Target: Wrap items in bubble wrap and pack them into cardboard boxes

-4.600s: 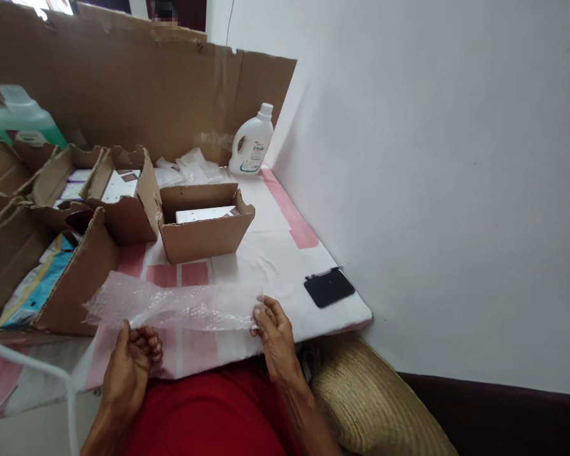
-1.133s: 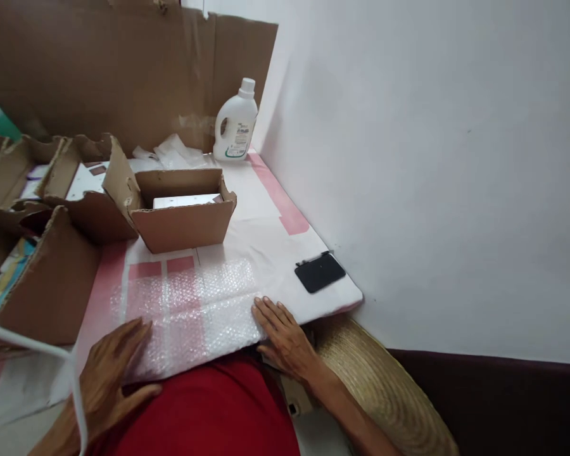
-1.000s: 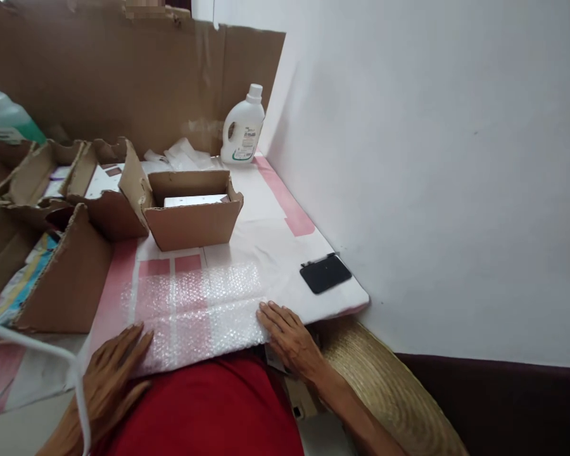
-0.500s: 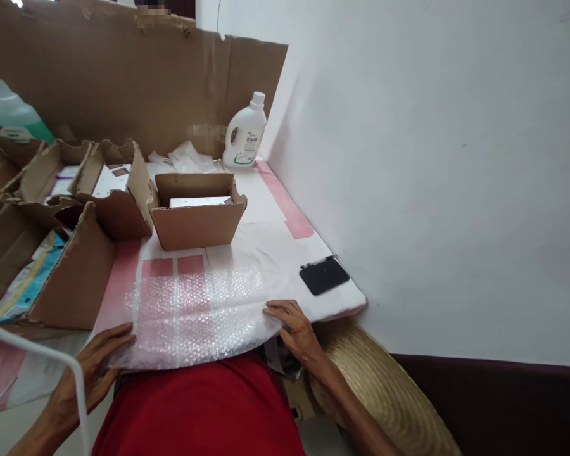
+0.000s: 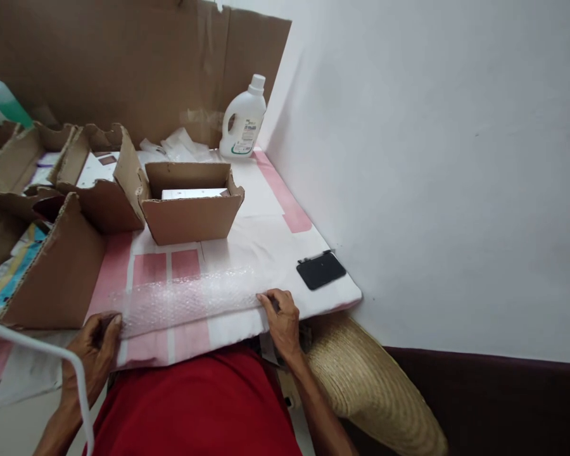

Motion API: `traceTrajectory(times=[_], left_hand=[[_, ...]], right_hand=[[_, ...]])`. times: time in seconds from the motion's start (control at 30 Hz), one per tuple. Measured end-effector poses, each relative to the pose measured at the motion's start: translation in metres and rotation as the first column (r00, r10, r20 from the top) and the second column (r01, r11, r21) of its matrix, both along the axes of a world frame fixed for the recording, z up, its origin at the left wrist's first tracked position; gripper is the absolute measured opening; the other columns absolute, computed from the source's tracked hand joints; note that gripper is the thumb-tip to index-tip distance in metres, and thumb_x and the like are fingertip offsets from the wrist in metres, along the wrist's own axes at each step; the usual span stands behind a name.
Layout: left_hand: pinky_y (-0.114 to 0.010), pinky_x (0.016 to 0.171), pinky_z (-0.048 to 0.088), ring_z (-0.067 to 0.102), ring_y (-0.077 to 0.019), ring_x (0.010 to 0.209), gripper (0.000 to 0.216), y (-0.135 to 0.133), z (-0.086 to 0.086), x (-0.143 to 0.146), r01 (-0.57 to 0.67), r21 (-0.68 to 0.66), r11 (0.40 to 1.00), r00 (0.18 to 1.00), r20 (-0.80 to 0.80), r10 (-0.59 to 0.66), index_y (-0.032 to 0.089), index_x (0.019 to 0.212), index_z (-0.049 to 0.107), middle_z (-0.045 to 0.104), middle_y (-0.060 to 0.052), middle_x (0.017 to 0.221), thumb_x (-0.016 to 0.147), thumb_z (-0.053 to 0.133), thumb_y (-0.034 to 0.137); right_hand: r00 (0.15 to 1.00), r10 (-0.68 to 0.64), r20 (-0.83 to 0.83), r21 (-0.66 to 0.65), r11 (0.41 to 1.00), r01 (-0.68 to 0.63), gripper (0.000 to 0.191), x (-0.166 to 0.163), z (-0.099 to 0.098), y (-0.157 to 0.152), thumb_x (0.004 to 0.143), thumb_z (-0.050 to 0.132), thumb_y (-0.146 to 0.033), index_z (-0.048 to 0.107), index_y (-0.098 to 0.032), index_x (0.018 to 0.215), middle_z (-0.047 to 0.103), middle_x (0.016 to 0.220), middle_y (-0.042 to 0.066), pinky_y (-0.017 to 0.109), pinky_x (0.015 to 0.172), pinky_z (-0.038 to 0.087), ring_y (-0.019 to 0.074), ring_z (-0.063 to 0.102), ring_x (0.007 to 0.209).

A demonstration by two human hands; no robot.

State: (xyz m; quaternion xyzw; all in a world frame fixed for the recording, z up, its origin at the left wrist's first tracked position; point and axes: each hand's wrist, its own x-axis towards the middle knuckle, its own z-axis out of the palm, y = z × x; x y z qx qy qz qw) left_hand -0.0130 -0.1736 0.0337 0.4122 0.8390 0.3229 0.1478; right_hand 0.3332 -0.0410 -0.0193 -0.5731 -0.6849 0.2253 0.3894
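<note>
A sheet of clear bubble wrap [image 5: 185, 303] lies across the front of the table, folded into a narrow strip. At its left end my left hand [image 5: 97, 345] pinches the near edge between thumb and fingers. My right hand [image 5: 281, 316] grips the near right corner, with its fingers curled and the thumb pressed in. Beyond the strip stands an open cardboard box [image 5: 187, 218] with a white item [image 5: 194, 193] inside. To the right of my right hand lies a flat black object [image 5: 321, 270].
Several open cardboard boxes [image 5: 57, 272] with packets fill the left side. A white jug [image 5: 243, 120] stands at the back, near clear plastic bags [image 5: 183, 147]. The wall [image 5: 432, 177] borders the right side. A woven straw item [image 5: 365, 380] sits below the table edge. A white tube [image 5: 33, 351] crosses the lower left.
The near edge of the bubble wrap has been lifted and folded away from me, making the sheet narrower. Both hands have closed on its edge. The view has tilted down slightly.
</note>
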Motion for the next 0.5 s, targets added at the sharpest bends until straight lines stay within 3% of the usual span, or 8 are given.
traceTrajectory(times=[0.23,0.5], left_hand=[[-0.031,0.075,0.049,0.067,-0.0215,0.083,0.039,0.004,-0.01,0.004,-0.042,-0.09,0.995,0.989,-0.147,0.028,0.023,0.103,0.065,0.071,-0.004,0.089,0.09,0.047,0.055],[-0.036,0.083,0.052,0.069,-0.0237,0.092,0.037,0.003,-0.025,-0.001,-0.022,-0.024,0.999,0.974,-0.224,0.016,0.022,0.107,0.064,0.072,-0.007,0.1,0.091,0.047,0.05]], right_hand=[[0.987,-0.076,0.142,-0.023,0.997,0.08,0.05,-0.013,-0.002,0.014,0.1,0.046,-0.061,0.065,-0.021,0.077,0.066,0.075,0.005,0.034,0.075,0.041,0.023,0.057,0.078],[0.95,-0.17,0.261,0.013,0.985,0.173,0.06,-0.02,-0.005,0.02,0.099,0.04,-0.069,0.065,-0.022,0.072,0.066,0.072,0.005,0.032,0.072,0.036,0.0217,0.056,0.074]])
